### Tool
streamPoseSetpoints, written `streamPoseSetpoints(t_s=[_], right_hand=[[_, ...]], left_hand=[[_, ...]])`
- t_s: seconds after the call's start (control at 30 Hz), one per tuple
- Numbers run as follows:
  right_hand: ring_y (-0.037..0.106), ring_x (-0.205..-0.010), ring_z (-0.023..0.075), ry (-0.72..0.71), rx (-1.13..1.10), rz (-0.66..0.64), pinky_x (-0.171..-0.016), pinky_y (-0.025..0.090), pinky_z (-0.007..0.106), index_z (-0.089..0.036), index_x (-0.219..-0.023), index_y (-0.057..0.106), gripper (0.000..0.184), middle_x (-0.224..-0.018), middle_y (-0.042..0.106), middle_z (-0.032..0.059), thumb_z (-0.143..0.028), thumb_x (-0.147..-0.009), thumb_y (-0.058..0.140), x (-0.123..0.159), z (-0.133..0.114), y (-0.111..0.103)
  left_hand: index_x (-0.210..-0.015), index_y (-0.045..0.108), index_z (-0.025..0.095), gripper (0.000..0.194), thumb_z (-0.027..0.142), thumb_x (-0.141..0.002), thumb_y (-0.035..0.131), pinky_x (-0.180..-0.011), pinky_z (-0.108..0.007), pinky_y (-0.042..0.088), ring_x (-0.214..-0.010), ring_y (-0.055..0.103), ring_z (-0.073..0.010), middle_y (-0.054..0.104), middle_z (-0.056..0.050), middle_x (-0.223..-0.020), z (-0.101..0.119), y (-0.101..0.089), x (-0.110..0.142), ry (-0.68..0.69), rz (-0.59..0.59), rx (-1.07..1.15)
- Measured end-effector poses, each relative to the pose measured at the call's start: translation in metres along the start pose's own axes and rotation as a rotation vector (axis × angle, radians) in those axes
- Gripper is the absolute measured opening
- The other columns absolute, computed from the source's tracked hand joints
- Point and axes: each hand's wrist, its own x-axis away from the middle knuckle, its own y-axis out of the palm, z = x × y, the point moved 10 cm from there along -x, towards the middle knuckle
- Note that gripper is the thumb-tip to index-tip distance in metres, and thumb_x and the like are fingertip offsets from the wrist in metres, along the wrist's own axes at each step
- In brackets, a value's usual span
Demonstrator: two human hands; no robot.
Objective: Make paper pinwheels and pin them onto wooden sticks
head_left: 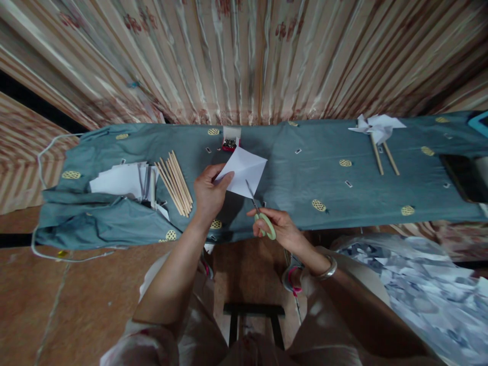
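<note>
A square of white paper [244, 168] with a faint crease is pinched at its left corner by my left hand [211, 193], thumb on top. In my right hand [280, 226] is a pair of scissors [269, 227] with pale green handles, fingers through the loops. Their blades point up and left, over the lower edge of the paper. Whether the blades are cutting into it I cannot tell. Just beyond the paper stands a small open red and white box [231, 138] of metal pins, its front partly covered.
Wooden sticks [174, 183] and a stack of white paper [120, 181] lie left on the green cloth [305, 175]. Two paper pinwheels [377, 128] on sticks lie right, near a dark phone [463, 178]. A plastic bag of white paper pieces [427, 290] sits below the table at right.
</note>
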Motion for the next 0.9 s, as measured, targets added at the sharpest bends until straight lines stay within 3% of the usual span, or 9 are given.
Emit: streamPoseSetpoints(t_s=[0.9], right_hand=[[0.055, -0.052, 0.0086, -0.015, 0.013, 0.026, -0.05, 0.044, 0.022, -0.017, -0.097, 0.069, 0.047, -0.06, 0.063, -0.0019, -0.057, -0.073, 0.073, -0.0003, -0.0056, -0.0021]], left_hand=[[-0.088, 0.074, 0.017, 0.021, 0.03, -0.071, 0.072, -0.064, -0.024, 0.048, -0.072, 0.062, -0.0153, 0.069, -0.002, -0.079, -0.0013, 0.0068, 0.0022, -0.015, -0.03, -0.005]])
